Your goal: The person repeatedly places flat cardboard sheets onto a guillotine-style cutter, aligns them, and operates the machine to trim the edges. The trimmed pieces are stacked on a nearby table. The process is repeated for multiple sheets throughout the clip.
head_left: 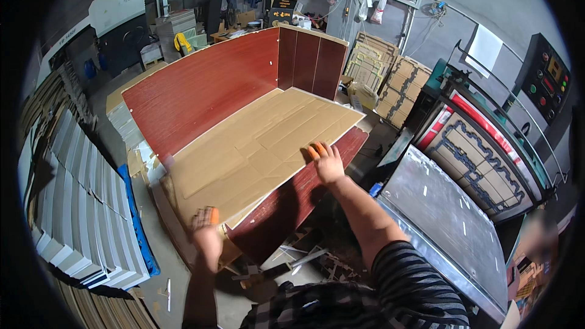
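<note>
A large brown cardboard sheet (256, 146) with faint crease lines and a pale edge lies on a reddish-brown wood-grain table (286, 207). My right hand (329, 164), with orange covers on some fingertips, rests at the sheet's near right edge, fingers stretched out. At the sheet's near left corner is my left hand (208, 239), slightly blurred, its fingers extended and at least one of them orange-tipped. Neither hand appears to grip anything. Whether the left fingers touch the sheet, I cannot tell.
Red-brown panels (213, 85) wall the table's far sides. At right stands a press machine with a metal bed (439, 201), a die board (472, 164) and a control box (544, 82). Stacked pale sheets (85, 207) fill the left. Scraps (335, 268) litter the floor.
</note>
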The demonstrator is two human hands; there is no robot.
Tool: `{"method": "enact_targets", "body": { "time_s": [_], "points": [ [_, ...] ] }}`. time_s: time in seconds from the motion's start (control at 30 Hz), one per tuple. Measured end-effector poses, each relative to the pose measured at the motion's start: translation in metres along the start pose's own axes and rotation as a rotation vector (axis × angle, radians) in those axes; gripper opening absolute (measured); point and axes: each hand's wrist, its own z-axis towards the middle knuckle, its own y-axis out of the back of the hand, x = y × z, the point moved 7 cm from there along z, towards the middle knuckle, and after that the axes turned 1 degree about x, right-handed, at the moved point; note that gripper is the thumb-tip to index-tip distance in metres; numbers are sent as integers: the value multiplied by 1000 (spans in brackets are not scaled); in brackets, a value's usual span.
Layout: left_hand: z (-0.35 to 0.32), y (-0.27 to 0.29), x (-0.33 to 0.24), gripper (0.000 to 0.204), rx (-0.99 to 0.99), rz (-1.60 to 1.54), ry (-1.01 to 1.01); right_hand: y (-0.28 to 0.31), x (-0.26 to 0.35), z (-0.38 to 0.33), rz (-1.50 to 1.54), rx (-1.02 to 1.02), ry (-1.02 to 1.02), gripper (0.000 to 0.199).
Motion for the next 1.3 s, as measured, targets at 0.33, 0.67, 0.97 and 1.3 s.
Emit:
{"method": "enact_targets", "body": {
  "time_s": [0.33,0.67,0.97,1.3],
  "points": [
    [24,-148,-41,34,273,-39,1,-13,125,-209,447,817,232,44],
    [20,-222,-7,38,351,-196,-66,102,42,-350,582,983,-427,46],
    [57,-66,-228,30,-28,-464,-253,462,-110,-587,-68,-508,-1300,19],
    [105,-53,-404,42,58,-831,-325,658,-100,-1001,-818,342,-2568,105]
  ]
}}
